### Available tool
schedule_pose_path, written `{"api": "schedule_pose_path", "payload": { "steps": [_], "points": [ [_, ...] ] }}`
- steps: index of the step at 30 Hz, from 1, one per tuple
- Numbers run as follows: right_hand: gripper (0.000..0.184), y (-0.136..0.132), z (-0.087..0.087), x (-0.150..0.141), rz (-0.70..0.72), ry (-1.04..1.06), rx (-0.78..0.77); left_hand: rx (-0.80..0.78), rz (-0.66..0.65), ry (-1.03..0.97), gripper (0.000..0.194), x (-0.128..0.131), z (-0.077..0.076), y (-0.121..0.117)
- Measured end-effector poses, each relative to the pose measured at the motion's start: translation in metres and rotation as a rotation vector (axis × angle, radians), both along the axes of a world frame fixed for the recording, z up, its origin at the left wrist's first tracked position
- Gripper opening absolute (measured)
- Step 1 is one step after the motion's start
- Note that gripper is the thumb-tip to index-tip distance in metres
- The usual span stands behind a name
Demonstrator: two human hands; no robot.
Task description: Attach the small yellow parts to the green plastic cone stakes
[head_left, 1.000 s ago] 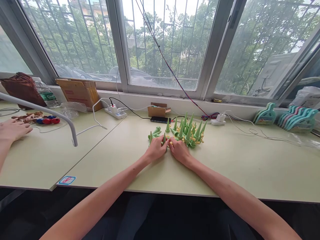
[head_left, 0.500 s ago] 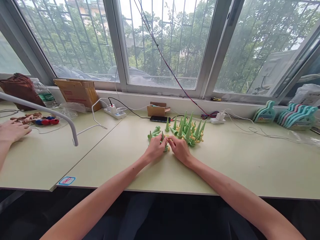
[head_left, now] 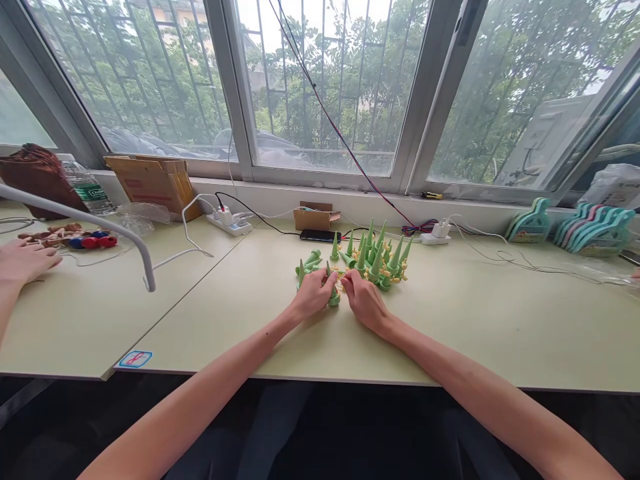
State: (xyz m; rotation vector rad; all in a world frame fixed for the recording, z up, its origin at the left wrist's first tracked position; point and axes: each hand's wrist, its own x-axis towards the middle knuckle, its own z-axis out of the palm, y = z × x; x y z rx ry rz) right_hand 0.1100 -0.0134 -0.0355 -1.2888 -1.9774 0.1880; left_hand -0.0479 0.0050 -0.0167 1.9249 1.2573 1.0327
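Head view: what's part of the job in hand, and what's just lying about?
In the job, it seems:
- green cone in the left hand
- other green cones and small yellow parts by the right hand, whose grip is unclear

Lying about:
- phone
- small cardboard box
- teal handled pieces
- bottle

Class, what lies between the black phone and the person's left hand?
In the head view, green cones are between the phone and the left hand.
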Motion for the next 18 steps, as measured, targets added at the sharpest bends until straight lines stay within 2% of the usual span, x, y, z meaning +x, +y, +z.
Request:
{"api": "schedule_pose_path", "payload": {
  "steps": [3,7,11,18],
  "points": [
    [0.028,-0.0013,0.0016,0.0002,0.039,0.043,-0.009,-0.094,-0.065,-0.057,0.039,0.0008,0.0005,-0.0016],
    [0.029,-0.0009,0.0021,0.0029,0.081,0.084,0.000,-0.130,-0.095,-0.107,0.038,0.0014,-0.0008,-0.0005],
    [0.032,-0.0002,0.0033,0.0059,0.143,0.076,0.034,-0.116,-0.093,-0.106,0.039,0.0012,-0.0024,0.0009],
    [0.023,-0.0011,0.0056,0.0064,0.174,0.031,0.041,-0.043,-0.041,-0.036,0.037,0.0007,0.0025,-0.0018]
  ]
}}
